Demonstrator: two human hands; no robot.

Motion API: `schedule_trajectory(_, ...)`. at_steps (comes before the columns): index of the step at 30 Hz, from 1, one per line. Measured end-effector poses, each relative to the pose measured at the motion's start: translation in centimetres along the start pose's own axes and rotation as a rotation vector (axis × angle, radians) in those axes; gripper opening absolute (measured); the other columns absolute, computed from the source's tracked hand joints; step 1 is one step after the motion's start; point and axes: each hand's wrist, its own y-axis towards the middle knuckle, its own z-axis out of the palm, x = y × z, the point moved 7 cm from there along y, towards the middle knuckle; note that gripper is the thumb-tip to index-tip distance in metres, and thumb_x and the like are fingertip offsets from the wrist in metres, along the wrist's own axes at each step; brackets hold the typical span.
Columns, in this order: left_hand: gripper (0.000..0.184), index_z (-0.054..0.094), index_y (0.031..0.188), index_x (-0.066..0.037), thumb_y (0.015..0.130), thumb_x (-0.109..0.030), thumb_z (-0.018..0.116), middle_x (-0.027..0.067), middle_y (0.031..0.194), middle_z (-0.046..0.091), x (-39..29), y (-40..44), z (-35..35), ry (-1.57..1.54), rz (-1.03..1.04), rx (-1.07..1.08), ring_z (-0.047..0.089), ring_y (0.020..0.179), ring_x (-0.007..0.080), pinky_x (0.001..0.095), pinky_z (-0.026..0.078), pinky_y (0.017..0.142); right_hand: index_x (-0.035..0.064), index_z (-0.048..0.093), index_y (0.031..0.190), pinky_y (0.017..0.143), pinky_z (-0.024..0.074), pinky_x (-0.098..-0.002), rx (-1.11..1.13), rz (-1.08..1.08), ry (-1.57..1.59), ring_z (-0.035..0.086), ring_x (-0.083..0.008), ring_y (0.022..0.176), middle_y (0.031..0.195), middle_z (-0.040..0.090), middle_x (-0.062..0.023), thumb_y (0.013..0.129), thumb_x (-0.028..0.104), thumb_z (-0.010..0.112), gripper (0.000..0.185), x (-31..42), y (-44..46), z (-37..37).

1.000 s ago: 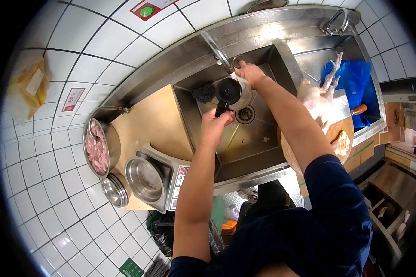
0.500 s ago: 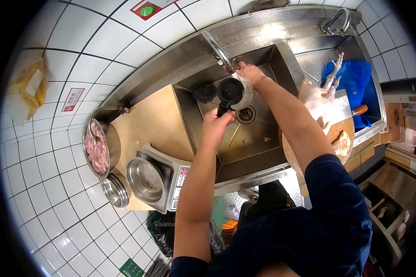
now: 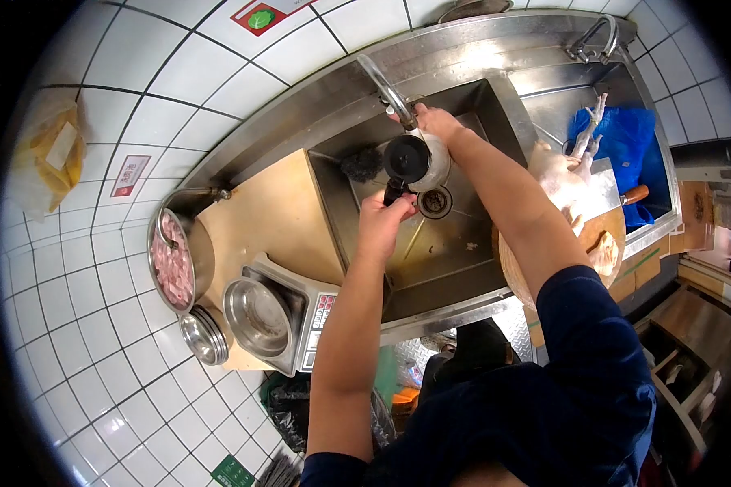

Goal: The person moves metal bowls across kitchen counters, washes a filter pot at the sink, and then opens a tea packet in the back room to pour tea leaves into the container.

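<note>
Over the sink (image 3: 430, 276), a clear, whitish jug (image 3: 439, 165) with a round black end (image 3: 406, 159) is held tilted just under the tap spout (image 3: 394, 101). My left hand (image 3: 384, 223) is closed around its black handle (image 3: 393, 191). At the far end of the jug is my right hand (image 3: 437, 122), fingers curled against it and partly hidden behind the tap. Below the jug lies the drain (image 3: 435, 202). A dark scouring pad (image 3: 361, 165) sits in the sink's far left corner.
A whole plucked bird (image 3: 559, 183) and a cleaver (image 3: 601, 191) rest on a round chopping board (image 3: 516, 272) at right. Blue plastic (image 3: 625, 154) fills part of the second sink. On the left stand a scale (image 3: 307, 316), metal bowls (image 3: 203, 337) and a pot of cut meat (image 3: 199, 260).
Both hands and the jug keep nearly the same place over the sink. The whole view has shifted very slightly.
</note>
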Motion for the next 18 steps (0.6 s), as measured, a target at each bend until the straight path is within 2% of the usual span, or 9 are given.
schedule_trajectory(3,0.007,0.065,0.088,0.004,0.082,0.003,0.061,0.0128,0.096,0.067,0.2,0.2,-0.2,-0.005,0.003,0.004,0.066,0.088,0.0209,0.0404,0.060,0.086,0.0381,0.030,0.148,0.084,0.0554,-0.0451,0.045,0.014,-0.008,0.067,-0.0412,0.098,0.121,0.054,-0.0261,0.097,0.021,0.044,0.056,0.4,-0.3,-0.5)
schedule_trajectory(6,0.007,0.065,0.088,0.004,0.082,0.003,0.061,0.0131,0.096,0.067,0.4,0.3,-0.4,-0.003,-0.001,0.005,0.066,0.088,0.0212,0.0411,0.059,0.087,0.0386,0.027,0.152,0.086,0.0548,-0.0453,0.009,0.033,0.089,0.066,-0.0409,0.101,0.121,0.053,-0.0264,0.097,0.019,0.044,0.061,1.1,-1.0,-1.7)
schedule_trajectory(9,0.006,0.064,0.088,0.004,0.083,0.003,0.061,0.0133,0.096,0.067,0.7,0.3,-0.6,0.005,-0.008,0.003,0.066,0.088,0.0215,0.0419,0.059,0.088,0.0377,0.022,0.155,0.090,0.0534,-0.0446,0.084,0.128,0.156,0.064,-0.0409,0.106,0.125,0.052,-0.0277,0.096,0.019,0.045,0.065,0.4,-1.6,-2.5)
schedule_trajectory(12,0.005,0.064,0.087,0.005,0.083,0.004,0.061,0.0138,0.096,0.067,1.0,-0.1,-0.9,0.004,-0.020,-0.008,0.066,0.089,0.0222,0.0427,0.059,0.088,0.0349,0.020,0.157,0.093,0.0520,-0.0439,0.032,0.121,0.231,0.063,-0.0398,0.109,0.127,0.052,-0.0288,0.095,0.022,0.051,0.070,-0.1,-1.3,-1.2)
schedule_trajectory(13,0.005,0.064,0.086,0.005,0.083,0.004,0.061,0.0140,0.096,0.066,1.0,-0.2,-1.0,0.002,-0.024,-0.011,0.066,0.090,0.0225,0.0430,0.059,0.088,0.0332,0.021,0.157,0.093,0.0518,-0.0437,0.086,0.171,0.259,0.063,-0.0399,0.109,0.128,0.052,-0.0287,0.094,0.022,0.052,0.071,0.8,-1.7,-2.7)
schedule_trajectory(16,0.011,0.068,0.091,0.004,0.083,-0.001,0.065,0.0094,0.090,0.070,1.2,-0.5,-1.5,-0.042,0.017,-0.020,0.065,0.077,0.0149,0.0334,0.058,0.079,0.0287,0.023,0.156,0.093,0.0512,-0.0437,0.141,0.249,0.314,0.063,-0.0403,0.108,0.128,0.053,-0.0286,0.091,0.024,0.058,0.074,2.3,-2.2,-5.2)
schedule_trajectory(18,0.011,0.068,0.092,0.004,0.083,-0.001,0.064,0.0095,0.091,0.070,1.1,-0.7,-1.9,-0.037,0.026,-0.022,0.065,0.077,0.0148,0.0334,0.058,0.079,0.0266,0.024,0.156,0.093,0.0510,-0.0443,0.034,0.188,0.314,0.062,-0.0407,0.108,0.124,0.055,-0.0288,0.088,0.029,0.065,0.080,1.6,-1.4,-3.7)
